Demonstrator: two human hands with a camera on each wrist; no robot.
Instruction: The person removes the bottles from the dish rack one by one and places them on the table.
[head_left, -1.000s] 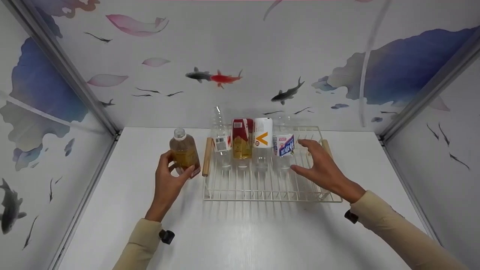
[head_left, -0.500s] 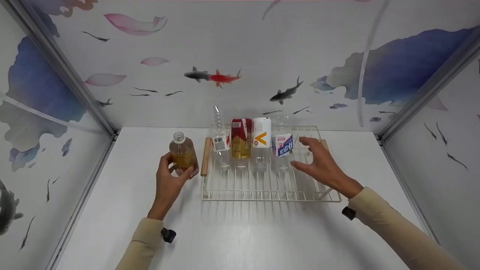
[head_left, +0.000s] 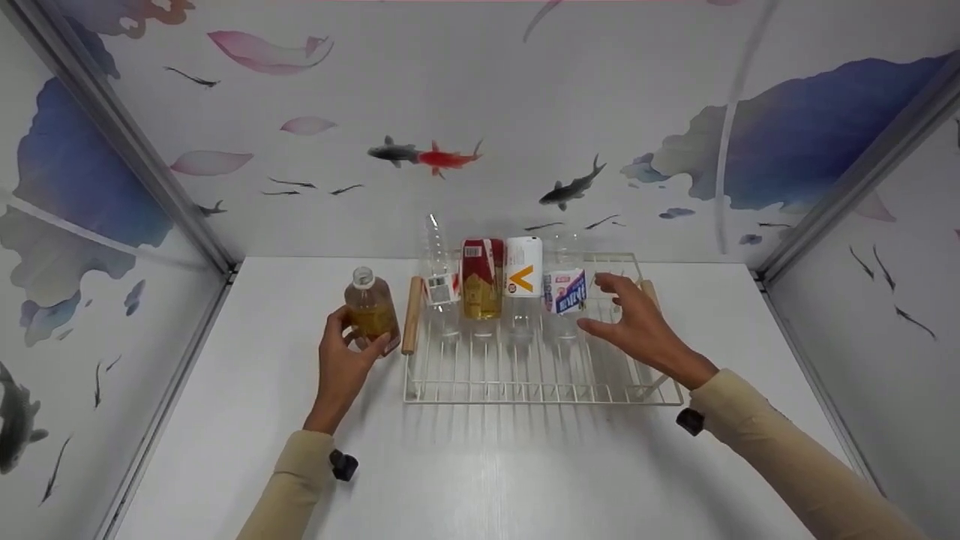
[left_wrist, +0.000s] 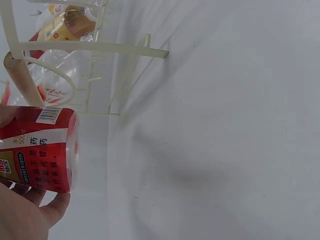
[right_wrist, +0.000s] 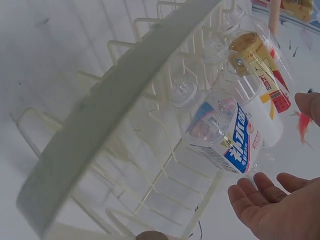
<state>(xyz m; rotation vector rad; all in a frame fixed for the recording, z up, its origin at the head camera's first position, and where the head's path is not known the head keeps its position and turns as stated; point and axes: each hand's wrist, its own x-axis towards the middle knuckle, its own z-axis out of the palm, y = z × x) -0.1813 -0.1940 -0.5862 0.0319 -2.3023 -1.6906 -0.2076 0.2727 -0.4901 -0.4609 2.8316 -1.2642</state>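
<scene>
My left hand (head_left: 345, 371) grips a plastic bottle (head_left: 371, 306) with a gold and red label, just left of the wire rack (head_left: 544, 403). Its uncapped mouth points up; the red base end (left_wrist: 45, 150) shows in the left wrist view. Inside the rack, a clear bottle with a blue and white label (head_left: 565, 292) stands neck down. My right hand (head_left: 637, 326), fingers spread, is close beside that bottle; whether it touches cannot be told. To its left stand a white-labelled bottle (head_left: 523, 270), a red and gold bottle (head_left: 482, 281) and a clear bottle with a barcode (head_left: 442, 289).
The rack has wooden handles, the left one (head_left: 412, 315) beside the held bottle. It stands on a white table (head_left: 480, 465) near the back wall (head_left: 487, 97), which carries painted fish and petals. Metal-framed side walls (head_left: 142, 154) close in both sides.
My left hand has shifted slightly right, and the bottle in it has dipped a little. My right hand has drifted slightly left. The racked bottles stay put.
</scene>
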